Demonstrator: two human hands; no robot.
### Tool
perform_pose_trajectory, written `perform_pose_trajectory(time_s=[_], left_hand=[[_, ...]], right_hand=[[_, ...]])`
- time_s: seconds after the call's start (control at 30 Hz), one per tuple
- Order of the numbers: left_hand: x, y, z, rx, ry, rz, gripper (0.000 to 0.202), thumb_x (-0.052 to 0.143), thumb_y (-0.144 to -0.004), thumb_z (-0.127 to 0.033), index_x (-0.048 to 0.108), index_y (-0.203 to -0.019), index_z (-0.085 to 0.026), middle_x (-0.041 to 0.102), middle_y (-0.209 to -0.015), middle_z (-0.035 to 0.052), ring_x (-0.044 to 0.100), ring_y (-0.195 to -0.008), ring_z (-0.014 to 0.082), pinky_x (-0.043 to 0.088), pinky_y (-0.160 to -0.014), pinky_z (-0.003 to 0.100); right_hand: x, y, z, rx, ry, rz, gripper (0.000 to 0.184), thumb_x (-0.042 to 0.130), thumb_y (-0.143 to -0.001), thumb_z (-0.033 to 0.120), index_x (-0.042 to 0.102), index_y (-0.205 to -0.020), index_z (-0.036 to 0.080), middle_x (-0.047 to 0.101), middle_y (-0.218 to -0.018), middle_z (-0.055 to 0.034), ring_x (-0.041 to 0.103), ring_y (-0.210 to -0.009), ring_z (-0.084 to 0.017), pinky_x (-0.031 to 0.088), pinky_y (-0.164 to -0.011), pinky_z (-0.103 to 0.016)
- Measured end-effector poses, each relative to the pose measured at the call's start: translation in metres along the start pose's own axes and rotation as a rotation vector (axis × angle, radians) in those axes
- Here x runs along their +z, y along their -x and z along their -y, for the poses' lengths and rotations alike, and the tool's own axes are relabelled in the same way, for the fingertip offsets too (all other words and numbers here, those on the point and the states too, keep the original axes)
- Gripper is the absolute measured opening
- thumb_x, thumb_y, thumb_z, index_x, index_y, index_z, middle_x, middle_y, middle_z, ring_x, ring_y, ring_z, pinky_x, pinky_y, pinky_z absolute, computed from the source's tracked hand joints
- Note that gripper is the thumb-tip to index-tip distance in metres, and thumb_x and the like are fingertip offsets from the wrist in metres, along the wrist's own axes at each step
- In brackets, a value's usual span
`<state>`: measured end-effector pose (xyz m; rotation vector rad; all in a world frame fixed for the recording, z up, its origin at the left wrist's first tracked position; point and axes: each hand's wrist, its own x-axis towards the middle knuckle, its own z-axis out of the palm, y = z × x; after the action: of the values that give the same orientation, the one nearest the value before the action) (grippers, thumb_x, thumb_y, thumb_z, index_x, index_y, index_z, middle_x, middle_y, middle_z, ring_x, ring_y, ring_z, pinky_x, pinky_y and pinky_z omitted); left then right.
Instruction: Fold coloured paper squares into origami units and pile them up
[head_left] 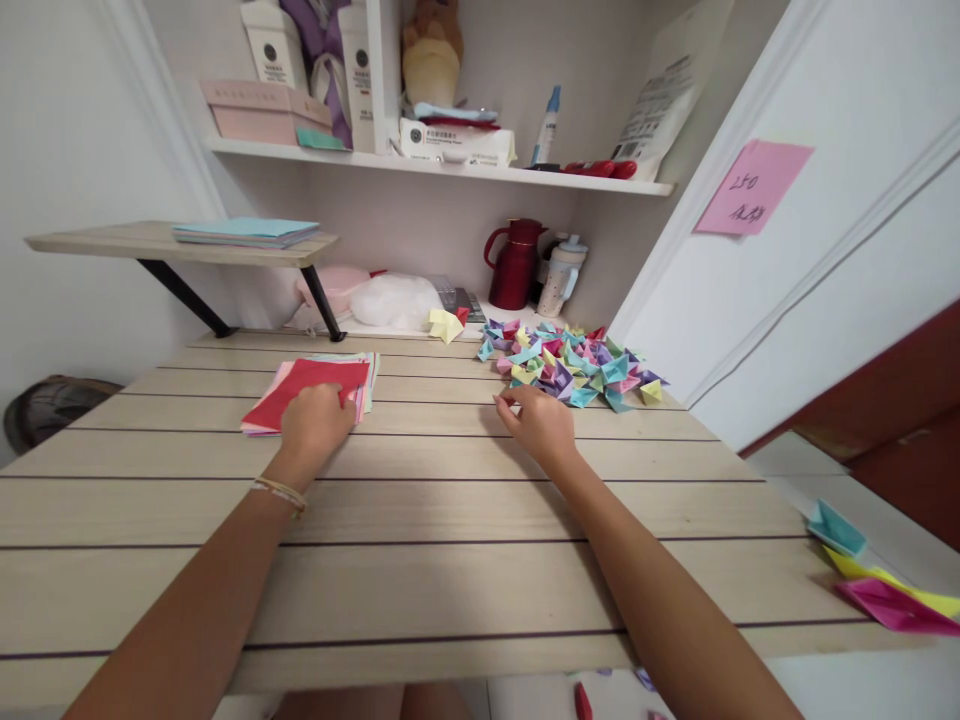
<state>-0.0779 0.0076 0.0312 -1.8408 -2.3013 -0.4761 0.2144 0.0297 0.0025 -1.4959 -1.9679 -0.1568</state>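
Note:
A stack of coloured square papers lies on the left of the wooden table, with a red sheet of paper (289,390) on top. My left hand (316,425) is on the stack's right side, fingers curled against the red sheet and thumb at its edge. The fingertips are partly hidden. Over the middle of the table, my right hand (540,425) has its fingers curled and its thumb close to the index finger; nothing shows between them. Just beyond it is a heap of small folded paper boats (574,365) in several colours.
A pale yellow folded paper (445,325) lies at the table's back edge. Three larger folded boats, one of them teal (836,528), sit at the right edge. A small raised shelf (247,240) stands back left. Behind are a red jug (516,265) and a tumbler (562,278).

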Motion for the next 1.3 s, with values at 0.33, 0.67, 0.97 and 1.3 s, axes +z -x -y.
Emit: perform_pose_trajectory(time_s=[0.33,0.67,0.97,1.3], left_hand=[[0.0,0.003,-0.03,-0.016,1.567,-0.143,0.016,0.059,-0.071,-0.028,0.06,-0.081,-0.017,0.065,-0.073,0.0019,0.06,-0.065,0.0155,0.045,-0.058,0.024],[0.018,0.015,-0.046,-0.085,1.796,0.323,0.021,0.063,-0.067,-0.023,0.06,-0.087,-0.015,0.068,-0.081,0.0033,0.063,-0.071,0.0157,0.048,-0.065,0.026],[0.03,0.011,-0.036,-0.043,1.51,0.409,0.029,0.067,-0.064,-0.028,0.059,-0.09,-0.016,0.067,-0.065,0.0016,0.063,-0.06,0.0163,0.047,-0.056,0.025],[0.034,0.007,-0.034,-0.091,1.707,0.425,0.017,0.051,-0.07,-0.026,0.062,-0.075,-0.015,0.066,-0.07,0.0043,0.061,-0.058,0.0145,0.047,-0.051,0.023]], right_hand=[[0.017,0.002,0.011,0.121,-0.769,0.289,0.051,0.062,-0.071,0.042,0.051,-0.117,0.021,0.067,-0.089,-0.0053,0.061,-0.064,-0.014,0.047,-0.06,-0.028],[0.018,0.002,0.021,0.277,-1.334,0.45,0.036,0.061,-0.073,0.043,0.062,-0.099,0.019,0.066,-0.091,-0.0045,0.062,-0.071,-0.013,0.049,-0.054,-0.02],[0.018,0.0,0.014,0.281,-1.228,0.352,0.035,0.059,-0.072,0.042,0.061,-0.097,0.017,0.059,-0.052,0.0031,0.053,-0.041,-0.011,0.044,-0.041,-0.021],[0.009,-0.001,0.014,0.243,-1.242,0.38,0.028,0.047,-0.068,0.018,0.071,-0.083,0.019,0.066,-0.082,-0.0028,0.058,-0.066,-0.012,0.049,-0.061,-0.024]])
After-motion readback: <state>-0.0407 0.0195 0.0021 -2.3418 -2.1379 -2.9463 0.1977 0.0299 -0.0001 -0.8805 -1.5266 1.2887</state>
